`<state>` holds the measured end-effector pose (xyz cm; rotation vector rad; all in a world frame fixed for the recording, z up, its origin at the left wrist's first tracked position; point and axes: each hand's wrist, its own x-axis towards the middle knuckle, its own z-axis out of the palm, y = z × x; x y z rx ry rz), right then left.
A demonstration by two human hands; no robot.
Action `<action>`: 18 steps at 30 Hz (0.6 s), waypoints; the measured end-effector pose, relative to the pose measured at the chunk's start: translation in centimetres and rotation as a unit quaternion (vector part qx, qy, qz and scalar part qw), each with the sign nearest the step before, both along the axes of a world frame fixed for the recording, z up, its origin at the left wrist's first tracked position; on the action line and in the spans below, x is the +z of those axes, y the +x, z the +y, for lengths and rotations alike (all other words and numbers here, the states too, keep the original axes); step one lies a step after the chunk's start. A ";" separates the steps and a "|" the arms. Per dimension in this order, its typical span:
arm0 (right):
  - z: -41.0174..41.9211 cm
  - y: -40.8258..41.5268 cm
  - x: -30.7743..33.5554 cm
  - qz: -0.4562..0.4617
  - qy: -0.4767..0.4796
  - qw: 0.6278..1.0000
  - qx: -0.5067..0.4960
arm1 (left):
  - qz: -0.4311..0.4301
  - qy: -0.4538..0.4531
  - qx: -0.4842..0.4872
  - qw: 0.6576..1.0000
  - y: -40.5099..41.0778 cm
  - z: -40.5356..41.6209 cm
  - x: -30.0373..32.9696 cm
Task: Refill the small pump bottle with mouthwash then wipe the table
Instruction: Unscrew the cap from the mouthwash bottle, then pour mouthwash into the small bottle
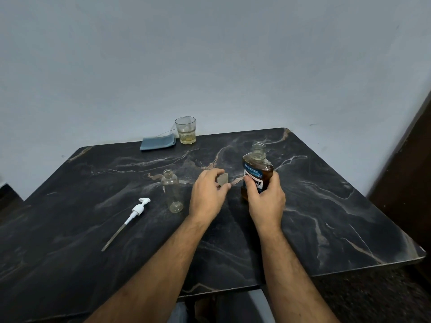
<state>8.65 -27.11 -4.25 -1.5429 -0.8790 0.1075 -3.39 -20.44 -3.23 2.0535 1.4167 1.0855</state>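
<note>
Left hand [207, 194] pinching a small cap, right hand [265, 199] in a curled grip round a bottle

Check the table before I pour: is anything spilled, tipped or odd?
No spill shows. The pump lies on its side on the table, apart from the small bottle, which stands open; expected for refilling. The mouthwash bottle is uncapped and upright.

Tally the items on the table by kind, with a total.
Bottles: 2, small pump bottle, mouthwash bottle gripped by the right hand
Caps or pumps: 2, pump head, cap pinched in the left hand
Glasses: 1
Cloths: 1
Total: 6
</note>
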 end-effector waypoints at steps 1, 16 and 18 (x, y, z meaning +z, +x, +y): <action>0.0 -0.1 0.0 -0.001 0.004 1.000 0.002 | -0.012 0.019 0.007 1.000 -0.5 -0.8 0.2; 0.2 -0.6 -0.2 0.010 0.014 0.999 0.050 | -0.224 0.021 0.143 0.964 -10.9 -3.2 -0.1; 0.2 -0.7 -0.2 0.010 0.015 0.998 0.061 | -0.199 -0.020 0.131 0.971 -11.3 -2.2 -0.2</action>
